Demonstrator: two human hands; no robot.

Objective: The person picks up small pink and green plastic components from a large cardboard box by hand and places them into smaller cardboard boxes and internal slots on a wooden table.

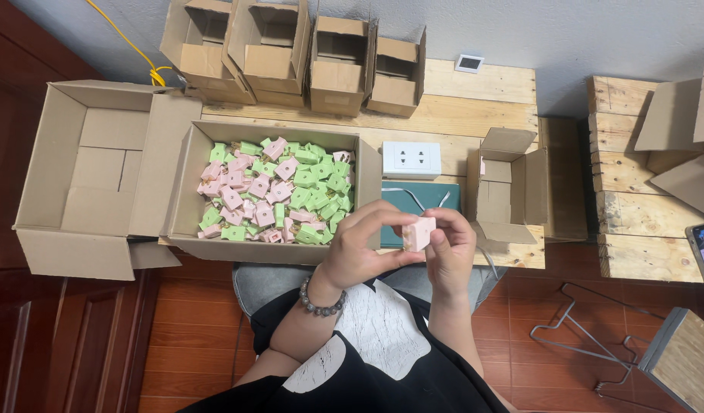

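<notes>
- Big box [185, 191] at ten o'clock holds pink and green plugs [275, 191].
- Small box [507, 187] stands open at two o'clock.
- Left hand [360, 248] and right hand [447, 248] pinch one pink plug [419, 233]: seemingly checking it; boxing it needs a rightward reach.

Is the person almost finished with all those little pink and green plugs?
Not nearly. Both hands, left hand and right hand, hold one pink plug adapter. The cardboard box is full of pink and green adapters. The small open box looks unfilled.
</notes>
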